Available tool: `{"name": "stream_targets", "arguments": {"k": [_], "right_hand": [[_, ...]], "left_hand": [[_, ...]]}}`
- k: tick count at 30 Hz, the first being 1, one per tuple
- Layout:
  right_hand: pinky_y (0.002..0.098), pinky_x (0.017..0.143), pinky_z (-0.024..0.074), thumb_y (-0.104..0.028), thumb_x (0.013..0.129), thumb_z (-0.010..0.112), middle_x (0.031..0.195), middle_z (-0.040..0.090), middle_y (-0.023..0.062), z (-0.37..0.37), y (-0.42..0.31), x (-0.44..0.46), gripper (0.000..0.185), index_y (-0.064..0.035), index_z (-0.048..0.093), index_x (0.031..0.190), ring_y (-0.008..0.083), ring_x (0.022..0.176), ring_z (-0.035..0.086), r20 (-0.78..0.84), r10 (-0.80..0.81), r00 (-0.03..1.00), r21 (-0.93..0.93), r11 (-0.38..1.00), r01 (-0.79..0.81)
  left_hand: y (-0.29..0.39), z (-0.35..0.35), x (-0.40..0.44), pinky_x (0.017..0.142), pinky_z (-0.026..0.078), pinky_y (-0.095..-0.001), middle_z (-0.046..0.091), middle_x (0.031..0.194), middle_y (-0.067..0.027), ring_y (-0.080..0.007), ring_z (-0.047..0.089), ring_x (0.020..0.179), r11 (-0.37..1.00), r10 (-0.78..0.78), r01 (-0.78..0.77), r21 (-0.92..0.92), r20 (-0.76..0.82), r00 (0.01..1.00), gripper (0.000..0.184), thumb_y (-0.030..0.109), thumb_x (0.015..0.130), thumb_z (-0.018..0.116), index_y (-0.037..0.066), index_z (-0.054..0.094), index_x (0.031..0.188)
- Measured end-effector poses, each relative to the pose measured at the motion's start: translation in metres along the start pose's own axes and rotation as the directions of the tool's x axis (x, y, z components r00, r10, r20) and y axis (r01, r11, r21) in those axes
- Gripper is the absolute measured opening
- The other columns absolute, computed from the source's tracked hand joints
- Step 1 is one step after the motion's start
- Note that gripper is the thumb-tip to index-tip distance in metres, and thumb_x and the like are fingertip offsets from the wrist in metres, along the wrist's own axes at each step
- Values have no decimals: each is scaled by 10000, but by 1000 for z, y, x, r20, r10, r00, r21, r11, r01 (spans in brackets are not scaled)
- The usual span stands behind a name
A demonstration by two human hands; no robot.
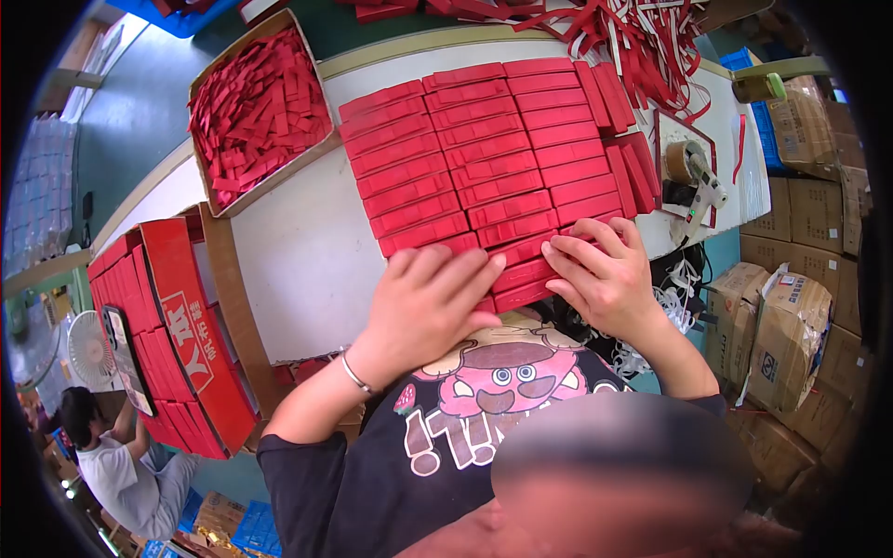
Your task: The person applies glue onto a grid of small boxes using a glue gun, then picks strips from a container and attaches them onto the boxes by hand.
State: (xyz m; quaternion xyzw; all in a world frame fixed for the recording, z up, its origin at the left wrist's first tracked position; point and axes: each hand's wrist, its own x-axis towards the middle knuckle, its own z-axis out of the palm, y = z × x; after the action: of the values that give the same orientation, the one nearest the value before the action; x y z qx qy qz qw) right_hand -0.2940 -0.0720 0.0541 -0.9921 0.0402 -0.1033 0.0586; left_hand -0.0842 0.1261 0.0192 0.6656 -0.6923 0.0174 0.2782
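Across the white desk (298, 279): red boxes (484, 153) are lying side by side in long columns, and the columns are reaching almost to my body; a few more boxes are standing at a different angle along the right side.
Left hand: my left hand (420, 302), with a bracelet (355, 372) at the wrist, is spreading open, palm down, its fingertips resting on the near ends of the left and middle columns. It is not clenching anything.
Right hand: my right hand (606, 279) is bending its fingers over the near end of the right-hand columns, touching boxes there; I cannot tell whether it is gripping one.
Handling: both hands are working close together, so light, even pressure is probably serving best; pushing harder on one side could be skewing the rows, and curling fingertips could be denting the lids.
Left of the rows: an open carton (279, 183) is holding loose red strips (256, 116).
Right of the rows: a tape dispenser (709, 193) is standing near the far corner, with red and white ribbons (642, 46) heaping beyond the boxes.
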Motion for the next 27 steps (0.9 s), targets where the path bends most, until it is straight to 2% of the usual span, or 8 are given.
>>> {"name": "stream_targets", "arguments": {"k": [2,4,8,11,15,18,21,27], "right_hand": [[449,946,456,-334,868,812,1130,707,16,1,1,2,370,-57,791,1112,232,1126,641,-4,-5,1000,8,1000,5],[447,940,456,-321,869,813,1116,703,17,0,-1,3,356,-52,788,1100,236,1118,640,-9,-9,1000,10,1000,9],[446,947,457,-304,869,817,1122,701,31,0,-3,3,350,-45,783,1102,243,1119,641,-18,-16,1000,7,1000,16],[450,959,459,-285,869,819,1132,703,42,4,-6,-1,350,-41,779,1116,250,1118,642,-35,5,999,18,1000,-5],[461,973,465,-259,869,822,1151,711,58,8,-8,-7,353,-41,773,1142,265,1114,645,-69,54,996,59,997,-50],[464,959,479,-218,855,834,1150,722,67,0,-13,-7,353,-43,769,1154,281,1094,653,-149,115,982,158,983,-91],[381,821,550,-90,840,858,1063,746,100,-14,-22,-8,338,-30,755,1157,245,944,716,-155,261,953,419,891,-176],[266,767,566,46,902,806,952,745,72,-13,-45,-11,217,52,724,1103,107,859,700,373,498,783,877,85,-472]], "left_hand": [[-30,-5,9,848,518,-408,731,1180,-21,-264,650,1014,978,-104,58,-198,-230,968,367,261,910,788,108,757,1242],[-87,-24,21,810,556,-409,747,997,-90,-290,676,971,968,-228,250,-2,-415,881,104,35,895,754,53,746,997],[-218,-29,23,784,573,-406,737,988,-121,-301,704,876,716,-640,697,43,-357,680,240,235,921,821,43,758,1050],[-251,-15,23,793,580,-409,744,985,-123,-309,728,906,630,-663,715,303,-268,698,313,319,883,856,60,768,1036],[-235,-21,28,769,602,-352,786,967,-120,-264,756,852,597,-761,789,147,-209,614,262,250,894,858,22,766,986],[-196,-29,20,773,606,-330,789,935,-108,-249,760,828,917,-339,398,25,-473,813,118,69,892,838,20,747,949],[-91,-39,19,776,597,-305,785,898,-88,-226,764,824,993,-121,114,-42,-466,877,185,-108,842,801,47,715,892],[7,1,-2,680,599,-381,759,1063,-179,-290,726,841,914,305,-362,-183,-277,911,241,58,749,779,-49,718,956]]}}
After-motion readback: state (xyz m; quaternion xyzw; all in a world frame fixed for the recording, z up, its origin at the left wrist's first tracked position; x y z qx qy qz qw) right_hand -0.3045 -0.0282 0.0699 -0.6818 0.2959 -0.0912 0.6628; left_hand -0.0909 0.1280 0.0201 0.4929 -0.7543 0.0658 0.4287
